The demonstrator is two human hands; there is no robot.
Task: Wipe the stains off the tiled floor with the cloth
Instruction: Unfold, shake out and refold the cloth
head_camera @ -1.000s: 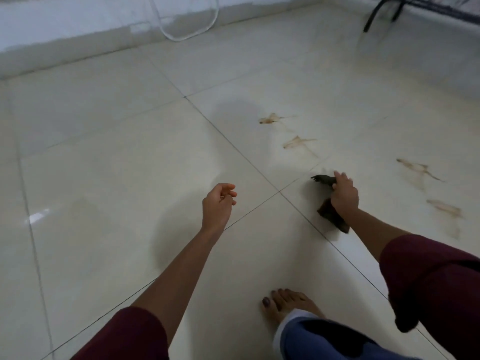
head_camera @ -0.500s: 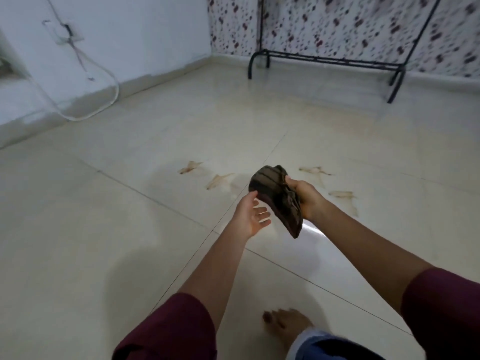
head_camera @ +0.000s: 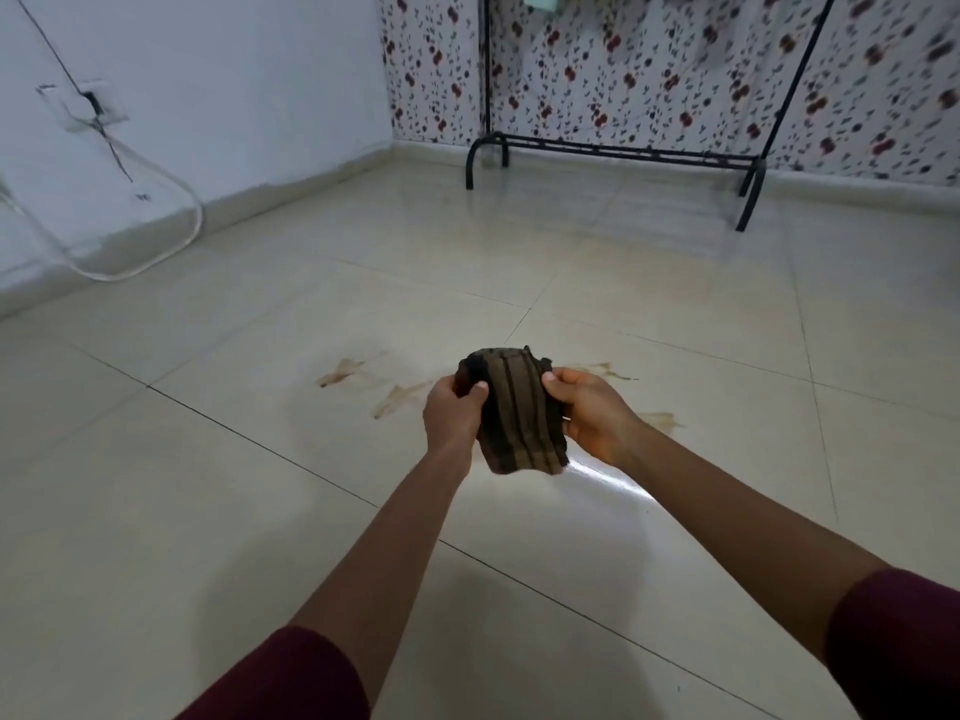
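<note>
I have both hands raised in front of me, well above the tiled floor (head_camera: 218,511), and between them is the cloth (head_camera: 511,407), a dark brown bunched piece with darker stripes running down it. My left hand (head_camera: 451,414) is closed on the cloth's left edge, thumb pressed over the front and fingers curled behind. My right hand (head_camera: 589,413) is closed on its right edge the same way, thumb on top near the upper corner. The lower end of the cloth hangs free below my palms, clear of the floor. Beyond the hands I see the stains: one brownish streak (head_camera: 340,373) to the left, another (head_camera: 400,397) just beside my left hand, a third (head_camera: 608,370) past my right hand, and a fourth (head_camera: 665,419) partly hidden behind my right wrist. Dark red sleeves (head_camera: 291,678) cover my upper forearms. Farther off, a black metal rack (head_camera: 613,150) stands against the flowered wallpaper (head_camera: 649,70), and a clear tube (head_camera: 176,236) loops down the plain wall (head_camera: 234,85) at left.
</note>
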